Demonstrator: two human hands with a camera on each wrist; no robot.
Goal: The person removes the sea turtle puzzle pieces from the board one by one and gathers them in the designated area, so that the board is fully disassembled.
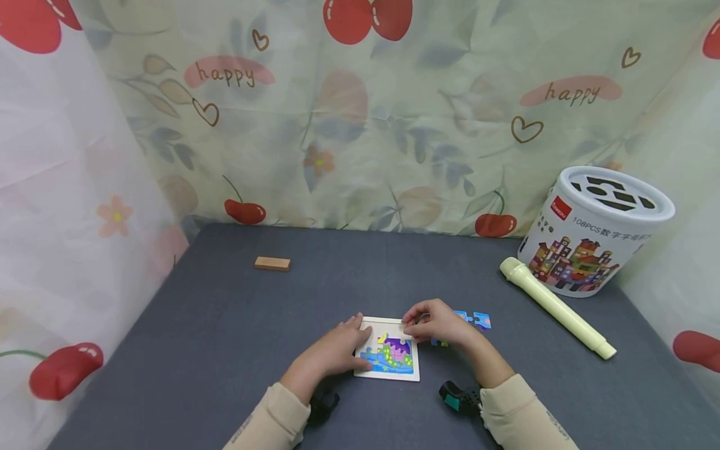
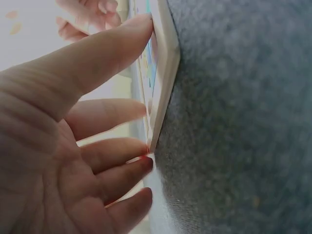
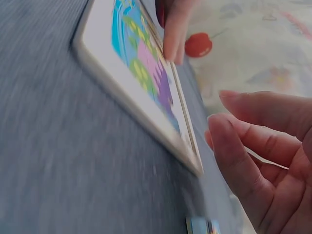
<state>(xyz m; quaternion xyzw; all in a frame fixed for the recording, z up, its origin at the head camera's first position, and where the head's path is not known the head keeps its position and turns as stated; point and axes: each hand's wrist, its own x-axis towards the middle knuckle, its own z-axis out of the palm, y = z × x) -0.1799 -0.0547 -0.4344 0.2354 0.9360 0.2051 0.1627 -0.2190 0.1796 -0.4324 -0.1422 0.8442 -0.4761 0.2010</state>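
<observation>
A small square jigsaw puzzle board [image 1: 388,376] with a pale wooden rim lies flat on the dark table. Blue, green, pink and purple pieces fill its lower part; its upper strip is bare. My left hand [image 1: 336,347] rests at the board's left side with fingers spread. Its thumb [image 2: 134,36] touches the rim in the left wrist view. Over the board's upper right corner hovers my right hand [image 1: 437,324], fingers bent. The right wrist view shows a gap between its thumb and fingertips [image 3: 224,127], with nothing held there. Loose puzzle pieces [image 1: 482,320] lie just beyond it, partly hidden.
A wooden block [image 1: 272,264] lies at the back left. On the right, a pale yellow stick [image 1: 557,306] lies before a white lidded bucket [image 1: 590,237]. Black wrist devices [image 1: 458,397] sit beneath both wrists. Patterned cloth [image 1: 360,137] hangs behind the table.
</observation>
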